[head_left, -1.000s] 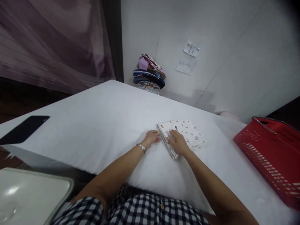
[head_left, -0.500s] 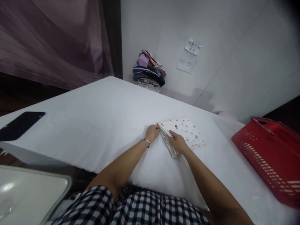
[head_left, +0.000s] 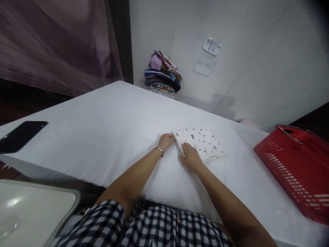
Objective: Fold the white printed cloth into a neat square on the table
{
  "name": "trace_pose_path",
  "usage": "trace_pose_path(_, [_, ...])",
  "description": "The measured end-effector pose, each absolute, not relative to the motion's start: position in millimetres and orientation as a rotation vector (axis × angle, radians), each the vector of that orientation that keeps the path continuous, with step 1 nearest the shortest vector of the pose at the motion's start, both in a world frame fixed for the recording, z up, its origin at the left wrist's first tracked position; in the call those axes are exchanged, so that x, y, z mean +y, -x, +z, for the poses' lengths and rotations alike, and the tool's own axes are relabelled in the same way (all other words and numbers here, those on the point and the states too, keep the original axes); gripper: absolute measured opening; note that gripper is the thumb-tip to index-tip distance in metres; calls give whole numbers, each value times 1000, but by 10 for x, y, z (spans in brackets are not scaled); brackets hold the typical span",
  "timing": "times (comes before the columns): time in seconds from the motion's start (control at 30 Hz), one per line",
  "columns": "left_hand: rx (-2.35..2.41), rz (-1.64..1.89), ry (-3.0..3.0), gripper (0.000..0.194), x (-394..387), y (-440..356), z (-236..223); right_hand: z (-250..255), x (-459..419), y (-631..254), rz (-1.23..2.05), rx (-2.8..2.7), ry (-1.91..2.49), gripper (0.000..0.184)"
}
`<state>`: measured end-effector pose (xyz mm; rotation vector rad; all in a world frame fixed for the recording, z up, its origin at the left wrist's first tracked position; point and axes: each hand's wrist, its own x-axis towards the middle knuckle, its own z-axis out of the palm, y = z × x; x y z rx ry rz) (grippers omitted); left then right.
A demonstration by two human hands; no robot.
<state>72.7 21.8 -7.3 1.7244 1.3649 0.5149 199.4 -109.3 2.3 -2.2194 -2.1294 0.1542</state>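
A folded white cloth (head_left: 205, 139), printed with small leaf-like and other dark motifs, lies in layers on the white-covered table. Its exact kind does not show. At its left corner my left hand (head_left: 166, 141) is closed, pinching the folded edge between thumb and fingers. My right hand (head_left: 191, 156) rests on the near left part of the same cloth, fingers stretched over the top and thumb by the near edge. The layers beneath my right hand are mostly hidden.
A red plastic basket (head_left: 295, 175) stands at the table's right end. Folded clothes (head_left: 163, 77) are stacked by the wall beyond the far edge. A black phone (head_left: 23, 136) lies far left. Below it is a pale lidded bin (head_left: 33, 209). Paper notes (head_left: 203, 67) hang on the wall.
The loose layers that hung toward me at the near side are now folded in against the cloth. My right hand has shifted slightly left and flattened onto it; my left hand keeps the corner.
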Motion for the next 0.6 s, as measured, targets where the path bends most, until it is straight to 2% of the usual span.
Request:
trace_pose_path(0.13, [1386, 513, -1673, 25, 258, -733, -80, 12, -1114, -1918, 182, -2142, 2298, 69])
trace_pose_path(0.27, [1443, 584, -1666, 40, 323, -733, -63, 87, -1119, -1929, 378, -2039, 2284, 68])
trace_pose_path(0.37, [1463, 594, -1743, 53, 380, -747, -31, 79, -1149, -1917, 370, -1988, 2274, 68])
trace_pose_path(0.47, [1427, 472, -1872, 53, 436, -778, -8, 52, -1177, -1879, 352, -2006, 2250, 71])
trace_pose_path(0.6, [1399, 357, -1932, 46, 518, -817, 9, 94, -1184, -1890, 491, -1936, 2176, 69])
